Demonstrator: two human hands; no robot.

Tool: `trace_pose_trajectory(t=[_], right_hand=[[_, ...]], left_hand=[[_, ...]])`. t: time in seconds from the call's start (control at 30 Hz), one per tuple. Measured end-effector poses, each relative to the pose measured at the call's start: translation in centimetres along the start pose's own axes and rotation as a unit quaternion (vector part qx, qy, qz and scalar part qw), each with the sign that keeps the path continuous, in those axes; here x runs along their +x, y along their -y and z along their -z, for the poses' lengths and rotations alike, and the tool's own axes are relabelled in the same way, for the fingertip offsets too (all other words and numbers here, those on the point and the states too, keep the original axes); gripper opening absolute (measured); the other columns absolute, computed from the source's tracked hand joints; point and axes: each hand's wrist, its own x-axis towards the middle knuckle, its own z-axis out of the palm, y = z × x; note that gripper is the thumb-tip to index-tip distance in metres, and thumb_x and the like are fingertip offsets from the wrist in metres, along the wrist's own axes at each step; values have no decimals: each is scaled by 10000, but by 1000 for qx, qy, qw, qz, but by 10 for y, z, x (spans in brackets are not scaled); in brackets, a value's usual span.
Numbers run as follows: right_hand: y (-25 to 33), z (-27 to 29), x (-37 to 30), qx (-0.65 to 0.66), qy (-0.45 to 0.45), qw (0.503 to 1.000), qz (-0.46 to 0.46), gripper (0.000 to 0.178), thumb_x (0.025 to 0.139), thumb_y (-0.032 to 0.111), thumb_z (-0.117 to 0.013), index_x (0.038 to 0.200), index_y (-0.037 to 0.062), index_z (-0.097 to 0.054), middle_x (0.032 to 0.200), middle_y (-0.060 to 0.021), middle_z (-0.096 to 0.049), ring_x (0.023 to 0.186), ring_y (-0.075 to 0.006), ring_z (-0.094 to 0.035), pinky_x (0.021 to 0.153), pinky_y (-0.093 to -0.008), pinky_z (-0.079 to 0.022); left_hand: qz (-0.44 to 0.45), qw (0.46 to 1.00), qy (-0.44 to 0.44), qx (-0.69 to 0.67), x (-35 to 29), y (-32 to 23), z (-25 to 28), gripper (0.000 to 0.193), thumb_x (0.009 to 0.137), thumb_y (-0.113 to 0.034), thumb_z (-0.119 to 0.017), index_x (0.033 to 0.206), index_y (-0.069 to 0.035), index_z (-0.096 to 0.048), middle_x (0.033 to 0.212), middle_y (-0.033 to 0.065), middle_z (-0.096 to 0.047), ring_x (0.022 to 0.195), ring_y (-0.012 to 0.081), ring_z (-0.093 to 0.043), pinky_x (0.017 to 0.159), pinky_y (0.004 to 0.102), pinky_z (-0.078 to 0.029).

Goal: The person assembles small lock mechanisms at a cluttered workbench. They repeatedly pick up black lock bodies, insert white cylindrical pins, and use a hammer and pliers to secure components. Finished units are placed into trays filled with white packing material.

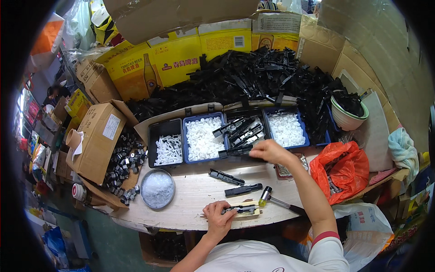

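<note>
My left hand (pixel 219 216) is closed on a long black plastic part (pixel 242 209) with a white strip along it, which lies on a pale wooden block (pixel 254 211) at the table's near edge. My right hand (pixel 268 152) is at the front rim of the bins, fingers drawn together and a little blurred; what they hold, if anything, cannot be made out. Beside its fingertips, a black part (pixel 235 151) juts from the bin of black parts. Two more black parts (pixel 226 177), (pixel 244 190) lie on the table between my hands. A small hammer (pixel 266 196) rests right of the block.
Bins hold white stick-like pieces (pixel 168 150) and small white pieces (pixel 204 138), (pixel 286 130). A round dish (pixel 157 188) of translucent bits stands left, near dark metallic pieces (pixel 124 165). Black parts (pixel 235 75) heap behind; a red bag (pixel 342 167) sits right.
</note>
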Motion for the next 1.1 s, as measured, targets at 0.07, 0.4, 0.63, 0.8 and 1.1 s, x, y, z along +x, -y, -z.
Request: trace_pose_trajectory(t=[0.07,0.4,0.63,0.8,1.1], right_hand=[[-1,-7,-1,-44,-17,999,12,213,757,248,-612,810,47,-659,757,-134,-621,726,-284,-585,670,-350,-452],[-78,52,46,-396,-371,838,-64,160,682,55,-578,817,117,-637,880,-54,-572,895,-249,-495,746,-435,-350],[-76,68,42,-441,-283,851,-38,245,680,47,-582,919,97,-608,864,-28,-565,894,-222,-495,754,-402,-333],[-65,75,22,-191,-311,930,-37,250,706,78,-613,955,87,-591,855,-21,-577,884,-210,-518,743,-383,-329],[-60,67,20,-71,-242,966,-63,208,745,86,-588,944,38,-627,885,-115,-602,843,-263,-559,766,-345,-427]], left_hand=[[2,1000,7,-9,0,0,0,121,671,-120,-664,785,-159,-647,890,23,-532,889,225,-451,769,389,-257],[6,1000,20,-12,-1,2,0,127,681,-129,-663,800,-171,-648,902,21,-531,898,223,-443,767,393,-253],[13,1000,18,-15,-2,2,1,125,683,-129,-667,800,-166,-647,908,24,-533,893,225,-443,770,395,-253],[8,1000,16,-19,-2,2,0,116,682,-128,-668,791,-162,-647,906,27,-531,889,229,-444,773,400,-255],[5,1000,14,-9,-2,1,-1,103,691,-142,-658,791,-166,-644,909,20,-525,893,226,-440,772,404,-259]])
